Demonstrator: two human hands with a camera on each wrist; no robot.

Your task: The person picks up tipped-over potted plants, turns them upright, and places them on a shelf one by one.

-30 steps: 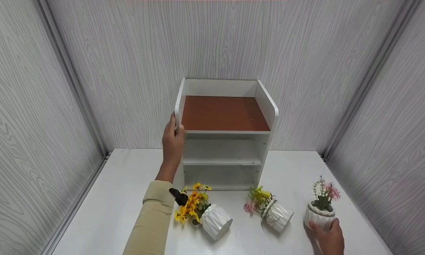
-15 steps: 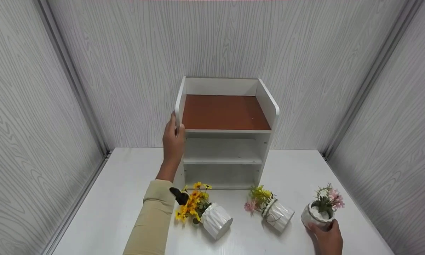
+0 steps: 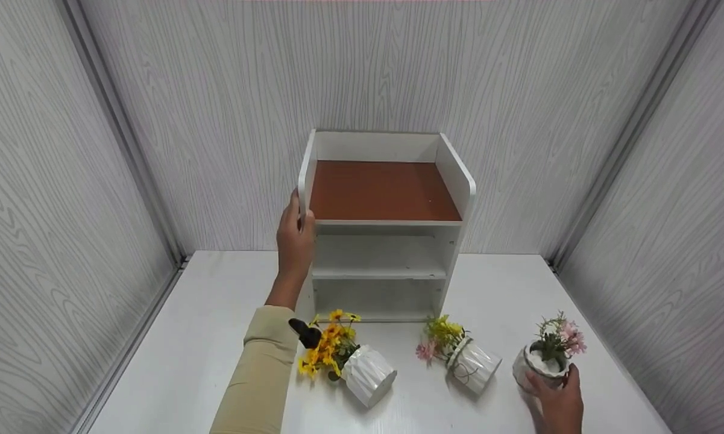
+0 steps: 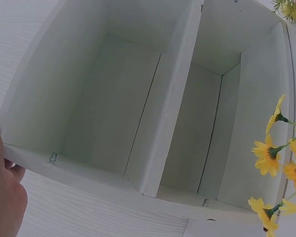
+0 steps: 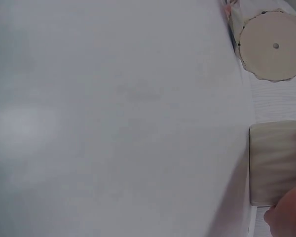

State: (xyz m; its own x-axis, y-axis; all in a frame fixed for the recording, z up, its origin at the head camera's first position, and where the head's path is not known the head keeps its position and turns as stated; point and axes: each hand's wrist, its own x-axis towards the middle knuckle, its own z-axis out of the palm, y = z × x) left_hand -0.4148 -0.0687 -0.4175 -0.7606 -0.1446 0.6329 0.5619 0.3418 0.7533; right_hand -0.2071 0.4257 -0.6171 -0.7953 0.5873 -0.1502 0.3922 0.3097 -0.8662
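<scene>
Working from the left of my feed, my first worry is the white shelf unit (image 3: 386, 190) on the worktop (image 3: 217, 301): with only its left side panel held, an uneven pull there could swivel or tip it. My left hand (image 3: 295, 238) is closed on that panel's front edge, thumb on the inner side and fingers around the outer, no wider than the board between them. Below it, the sleeve (image 3: 253, 371) passes close to the yellow flowers (image 3: 328, 346); I cannot tell whether they touch, but a low sweep of that arm might snag the blooms. Their white pot (image 3: 369, 377) lies on its side in front of the unit, and being rounded it could roll if nudged. The same goes for the smaller pot (image 3: 475, 366) to its right, also tipped over, its pink and yellow blossoms pointing towards the unit. At the far right is the piece I have in my right hand (image 3: 557, 398), a ribbed white pot (image 3: 525, 367) with pink flowers (image 3: 569, 339), roughly upright; whether its base bears fully on the worktop I can't make out. The hand is spread just enough to grasp its near side low down, thumb to the left, fingers to the right. That glossy wall might slip if the grip is light, and swinging it left too low could knock the neighbouring pot.
</scene>
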